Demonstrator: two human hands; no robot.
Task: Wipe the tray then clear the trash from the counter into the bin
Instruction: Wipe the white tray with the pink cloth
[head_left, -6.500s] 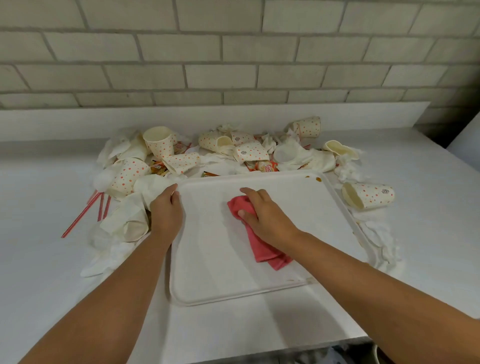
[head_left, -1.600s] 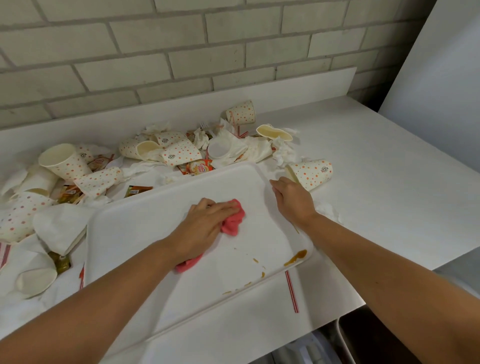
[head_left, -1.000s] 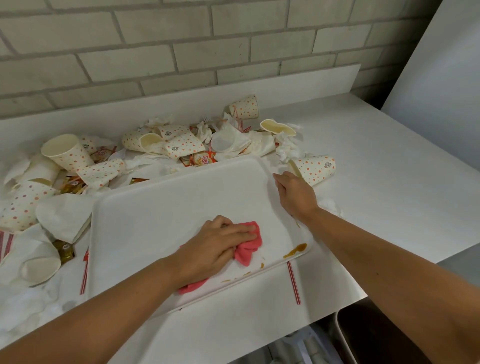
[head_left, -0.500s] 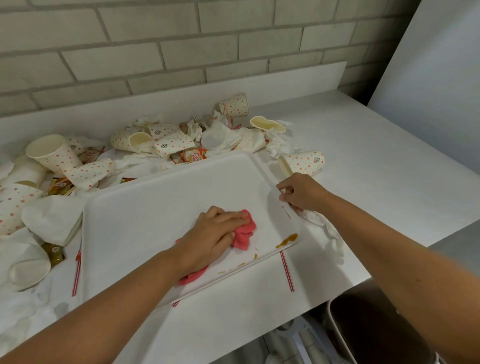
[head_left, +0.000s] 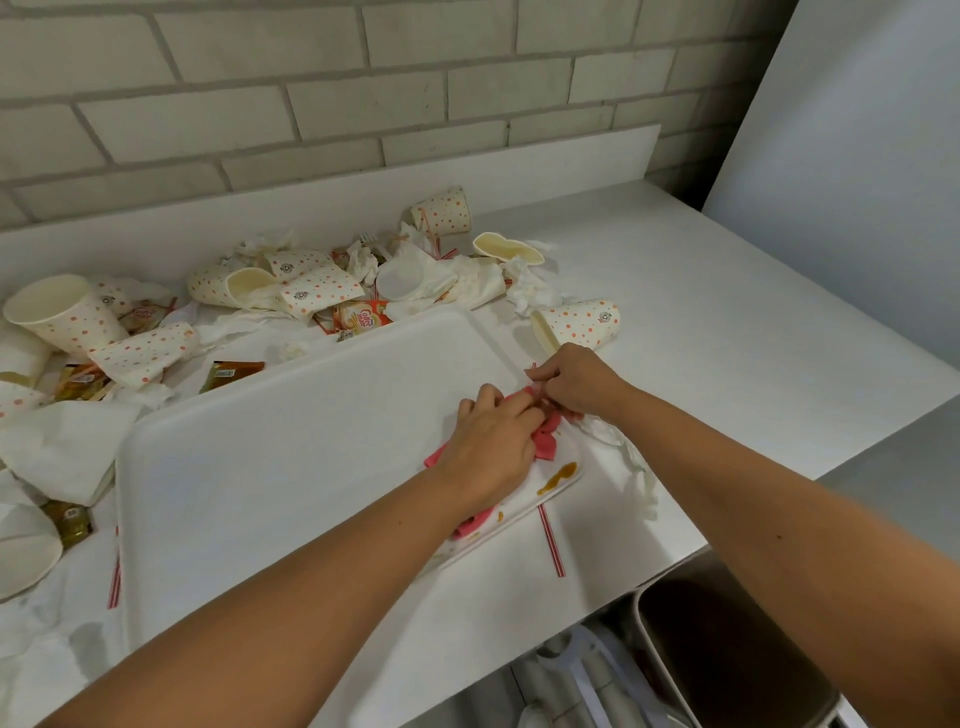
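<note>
Bin (head_left: 727, 654) sits lower right, under the counter (head_left: 779, 332) edge. A straw (head_left: 550, 540) lies on the counter, touching the tray's near rim. The tray (head_left: 291, 457) lies flat on the counter, with a brown stain (head_left: 558, 477) in its near-right corner. The left hand (head_left: 493, 447) is on the cloth (head_left: 545, 441) near that corner, fingers bent over it, gripping and pressing it down. The right hand (head_left: 582, 379) is close against the left, fingers curled, pinching the cloth's far edge at the tray's right rim. A crumpled tissue (head_left: 623, 452) lies just right of the tray. A dotted cup (head_left: 582, 322) lies on its side just beyond the right hand. Trash pile (head_left: 311, 291) of cups, napkins and packets runs along the tray's far and left sides. One upright cup (head_left: 57, 312) stands far left. Brick wall (head_left: 363, 78) behind.
</note>
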